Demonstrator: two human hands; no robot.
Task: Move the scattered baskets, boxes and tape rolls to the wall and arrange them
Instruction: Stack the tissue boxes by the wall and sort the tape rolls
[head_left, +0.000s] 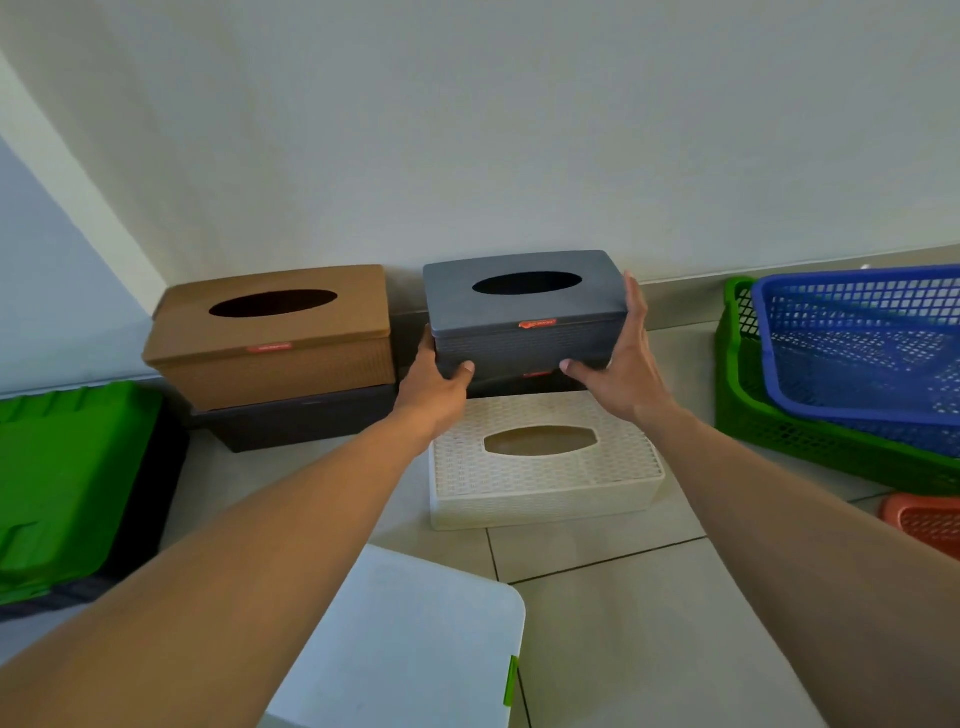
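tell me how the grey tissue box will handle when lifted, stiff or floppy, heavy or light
Probably stiff: the grey tissue box shows straight edges with the left hand and right hand gripping its ends. Likely light for its size: the oval opening looks dark and hollow. The ribbed sides should grip better than the smooth lid.

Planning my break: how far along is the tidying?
Done: brown box stacked by the wall, blue basket inside green basket. In hand: left hand and right hand grip the grey box. Left: cream box, orange basket and white bin lie out from the wall.
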